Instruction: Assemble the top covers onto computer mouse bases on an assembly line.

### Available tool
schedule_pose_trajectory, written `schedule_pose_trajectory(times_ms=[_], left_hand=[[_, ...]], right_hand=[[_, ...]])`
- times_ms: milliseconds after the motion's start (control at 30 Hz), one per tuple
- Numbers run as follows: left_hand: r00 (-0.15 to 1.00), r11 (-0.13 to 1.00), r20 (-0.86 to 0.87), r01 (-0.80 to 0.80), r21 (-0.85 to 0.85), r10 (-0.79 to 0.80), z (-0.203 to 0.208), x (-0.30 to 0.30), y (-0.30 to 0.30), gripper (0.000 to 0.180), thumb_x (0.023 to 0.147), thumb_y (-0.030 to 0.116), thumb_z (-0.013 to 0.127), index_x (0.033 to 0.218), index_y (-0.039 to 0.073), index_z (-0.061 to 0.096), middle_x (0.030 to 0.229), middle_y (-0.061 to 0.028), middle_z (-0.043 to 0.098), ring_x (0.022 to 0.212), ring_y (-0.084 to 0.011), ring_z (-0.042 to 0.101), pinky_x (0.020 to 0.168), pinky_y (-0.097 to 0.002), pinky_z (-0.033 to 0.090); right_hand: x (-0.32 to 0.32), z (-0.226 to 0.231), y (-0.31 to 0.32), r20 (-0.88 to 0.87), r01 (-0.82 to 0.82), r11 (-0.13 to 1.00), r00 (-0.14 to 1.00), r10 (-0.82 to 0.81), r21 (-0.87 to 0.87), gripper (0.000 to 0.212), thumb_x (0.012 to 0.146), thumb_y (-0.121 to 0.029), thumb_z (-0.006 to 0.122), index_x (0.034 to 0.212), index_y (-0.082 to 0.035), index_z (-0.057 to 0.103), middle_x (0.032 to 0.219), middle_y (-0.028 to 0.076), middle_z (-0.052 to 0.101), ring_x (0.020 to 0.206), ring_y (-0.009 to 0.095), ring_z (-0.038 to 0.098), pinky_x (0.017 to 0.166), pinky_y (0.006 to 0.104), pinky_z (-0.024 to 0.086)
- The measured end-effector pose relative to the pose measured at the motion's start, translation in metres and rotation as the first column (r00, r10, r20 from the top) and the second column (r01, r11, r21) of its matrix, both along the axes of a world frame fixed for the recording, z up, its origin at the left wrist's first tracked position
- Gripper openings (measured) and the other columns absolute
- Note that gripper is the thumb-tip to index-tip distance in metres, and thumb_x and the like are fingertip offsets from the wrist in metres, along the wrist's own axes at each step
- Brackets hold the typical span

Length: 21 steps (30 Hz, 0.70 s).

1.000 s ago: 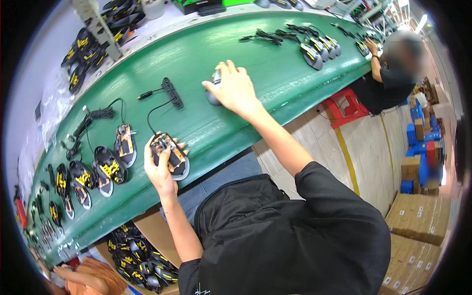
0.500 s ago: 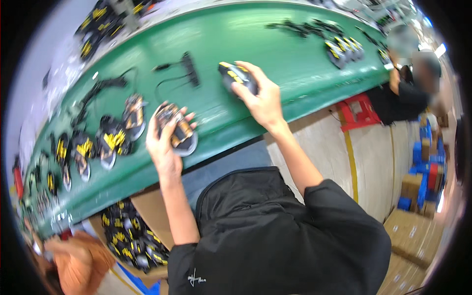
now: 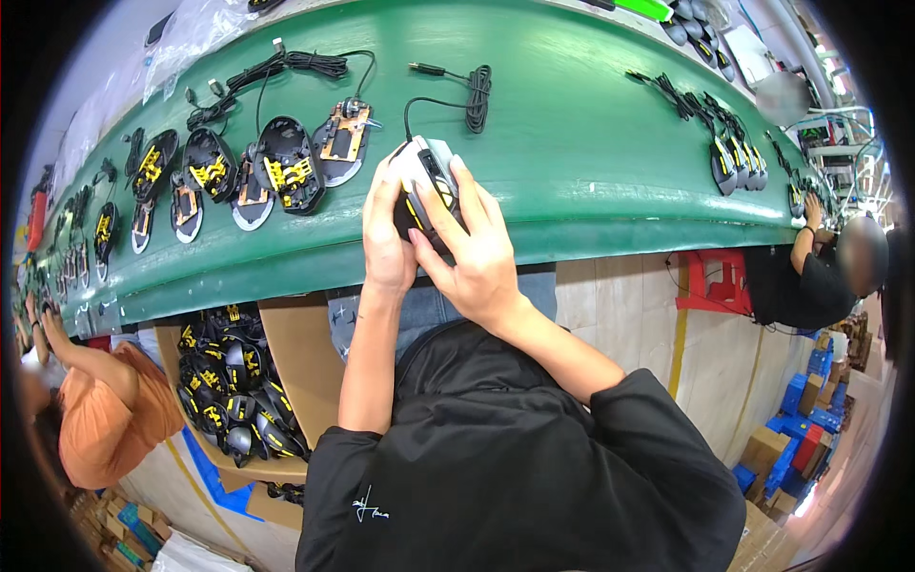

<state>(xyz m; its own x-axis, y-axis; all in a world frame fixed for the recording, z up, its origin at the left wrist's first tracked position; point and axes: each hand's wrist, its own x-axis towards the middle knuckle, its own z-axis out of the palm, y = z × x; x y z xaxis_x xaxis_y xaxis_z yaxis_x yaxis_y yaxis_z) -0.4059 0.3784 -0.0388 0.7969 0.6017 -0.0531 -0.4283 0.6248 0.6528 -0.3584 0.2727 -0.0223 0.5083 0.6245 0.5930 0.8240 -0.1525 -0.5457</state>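
Two-handed, grips a computer mouse (image 3: pixel 426 170) over the near side of the green table (image 3: pixel 572 143); closes left hand (image 3: pixel 389 234) around its left, curls right hand (image 3: pixel 483 253) over its right; cannot clearly tell its hidden underside.

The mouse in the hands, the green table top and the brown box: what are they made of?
Mouse: probably hard plastic; its black and yellow parts look smooth and moulded.
Green table top: perhaps rubber or vinyl, from its soft shine.
Brown box: likely cardboard, judging by its dull tan walls.
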Motion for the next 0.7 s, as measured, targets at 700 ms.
schedule_pose_trajectory(times_ms=[700], left_hand=[[0.999,0.899,0.038,-0.048,0.435,0.035,0.017,-0.021,-0.001,0.026,0.089,0.019,0.070,0.103,-0.003,0.065,0.103,-0.0077,0.065,0.091,-0.0116,0.060,0.081,-0.0254,0.048]], right_hand=[[0.034,0.028,-0.031,-0.700,-0.221,0.970,0.677,0.227,0.102,0.055,0.070,-0.003,0.083,0.121,0.003,0.062,0.115,0.013,0.068,0.106,0.018,0.064,0.095,0.0311,0.048]])
